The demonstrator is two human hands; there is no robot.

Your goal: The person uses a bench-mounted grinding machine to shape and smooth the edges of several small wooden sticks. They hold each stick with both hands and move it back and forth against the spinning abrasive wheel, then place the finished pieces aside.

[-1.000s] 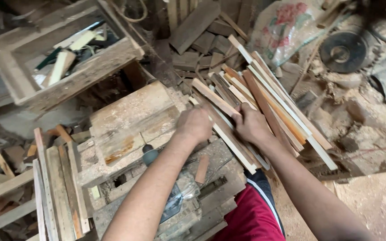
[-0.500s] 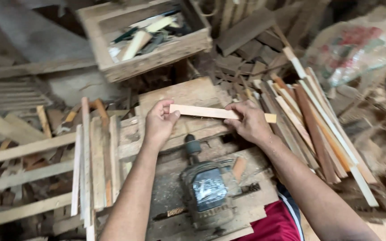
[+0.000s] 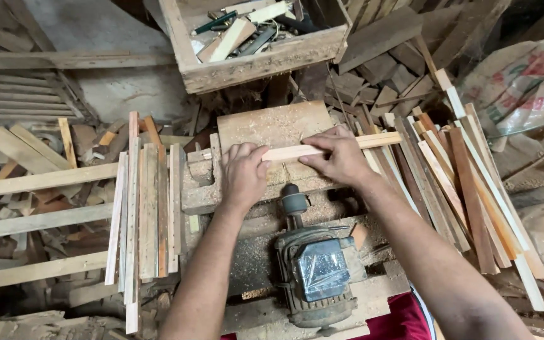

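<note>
- The left hand (image 3: 243, 173) lies palm down with fingers curled over the near end of a pale wooden strip (image 3: 332, 147); the right hand (image 3: 341, 154) presses flat on its middle, fingertips pinching its far edge.
- The strip lies flat across the sawdust-covered wooden block (image 3: 272, 129), just behind the electric motor (image 3: 315, 274), its right end jutting over the slat pile (image 3: 467, 182).
- Both hands sit close to the motor's shaft (image 3: 294, 204); a slip toward it could catch fingers if it spins.
- Loose sawdust under the strip may let it skid sideways off the block.
- A jolt could knock the stacked slats (image 3: 143, 208) left of the motor.
</note>
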